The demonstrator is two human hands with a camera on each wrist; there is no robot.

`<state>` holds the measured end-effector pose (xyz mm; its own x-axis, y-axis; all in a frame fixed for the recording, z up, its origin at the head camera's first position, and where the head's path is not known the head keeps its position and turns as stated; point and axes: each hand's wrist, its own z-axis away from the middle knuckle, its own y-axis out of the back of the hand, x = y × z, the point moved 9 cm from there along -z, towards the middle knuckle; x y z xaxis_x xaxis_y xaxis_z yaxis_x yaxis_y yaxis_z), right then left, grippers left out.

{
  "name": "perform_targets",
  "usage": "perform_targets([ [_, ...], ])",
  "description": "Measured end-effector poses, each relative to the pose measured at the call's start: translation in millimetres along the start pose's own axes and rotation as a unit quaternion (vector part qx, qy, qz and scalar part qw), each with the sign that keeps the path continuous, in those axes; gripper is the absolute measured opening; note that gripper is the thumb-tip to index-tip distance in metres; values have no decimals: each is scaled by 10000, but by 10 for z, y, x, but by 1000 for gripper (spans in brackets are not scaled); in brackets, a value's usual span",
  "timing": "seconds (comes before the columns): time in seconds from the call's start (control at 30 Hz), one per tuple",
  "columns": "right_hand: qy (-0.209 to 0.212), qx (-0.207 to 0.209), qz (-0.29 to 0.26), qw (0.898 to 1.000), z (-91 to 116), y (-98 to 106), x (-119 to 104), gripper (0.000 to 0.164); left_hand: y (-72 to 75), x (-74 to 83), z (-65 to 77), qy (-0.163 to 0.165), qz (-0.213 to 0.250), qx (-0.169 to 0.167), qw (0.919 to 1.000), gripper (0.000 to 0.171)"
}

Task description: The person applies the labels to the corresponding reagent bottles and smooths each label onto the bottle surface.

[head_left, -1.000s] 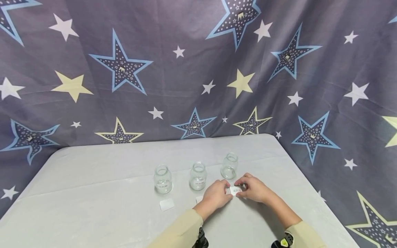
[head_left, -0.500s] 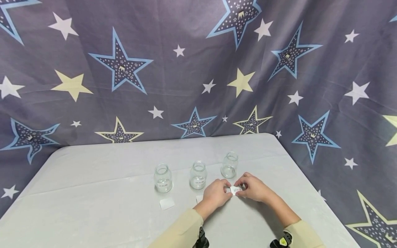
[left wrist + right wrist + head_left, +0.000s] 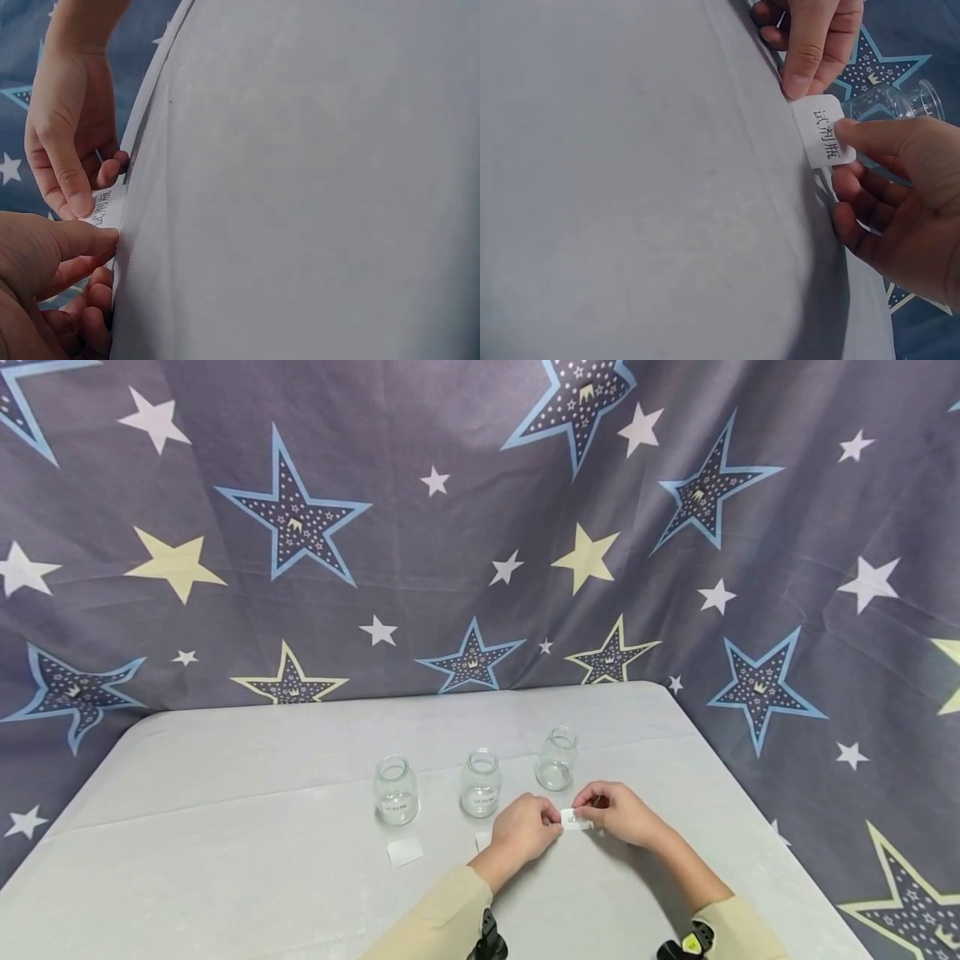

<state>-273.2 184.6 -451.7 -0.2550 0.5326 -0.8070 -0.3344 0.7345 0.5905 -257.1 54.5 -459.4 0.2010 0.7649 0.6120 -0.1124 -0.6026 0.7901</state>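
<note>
Between my two hands is a small white sticker label [image 3: 576, 819] with dark printed characters, held close over the table. My left hand [image 3: 525, 828] pinches its left edge with thumb and forefinger. The right hand [image 3: 628, 814] pinches the opposite side, its thumb lying on the printed face, as the right wrist view shows on the label [image 3: 817, 133]. Just beyond the hands stands a clear glass jar [image 3: 557, 760] with no label visible on it. To its left are a middle jar [image 3: 480, 777] and a left jar [image 3: 394, 783], each with a printed label low on its side.
A white paper square [image 3: 405, 852] lies in front of the left jar. Another white piece [image 3: 483, 840] is partly hidden by the left hand. The white-covered table [image 3: 247, 852] meets a grey star-patterned curtain [image 3: 405, 552] at the back and right.
The right fingers have shifted on the label, thumb now over its printed face and more of its left part showing. The label has moved slightly right; the left hand stays almost still.
</note>
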Motion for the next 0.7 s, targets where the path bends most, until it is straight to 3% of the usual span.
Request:
perform_targets([
  [0.33,-480,159,-456,9977,-3,31,108,13,-3,-6,-15,-33,355,-34,9994,5],
  [0.57,-297,907,313,9949,3,105,18,10,13,-31,-4,-67,868,-5,9962,5],
  [0.7,-170,1129,625,9915,13,114,-60,8,34,-39,6,-125,1028,27,9946,6],
])
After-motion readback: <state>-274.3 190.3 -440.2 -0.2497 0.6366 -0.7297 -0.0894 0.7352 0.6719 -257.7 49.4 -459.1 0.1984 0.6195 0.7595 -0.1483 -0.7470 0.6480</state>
